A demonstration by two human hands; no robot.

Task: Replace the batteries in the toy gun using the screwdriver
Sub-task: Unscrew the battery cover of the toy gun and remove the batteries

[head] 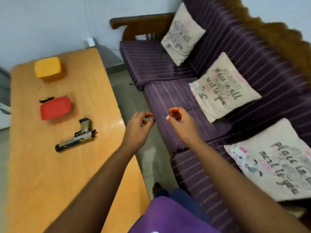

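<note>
Haven't started yet; both my hands, left and right, hang loose and empty; silver-and-black plastic toy gun lies on the orange wooden surface; next I'd grab it, I guess.

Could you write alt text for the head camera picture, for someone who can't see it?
Both hands, left and right, hover empty with loosely curled fingers between a wooden table and a purple striped sofa. On the table lie a toy gun, a red case and a yellow box.
</note>
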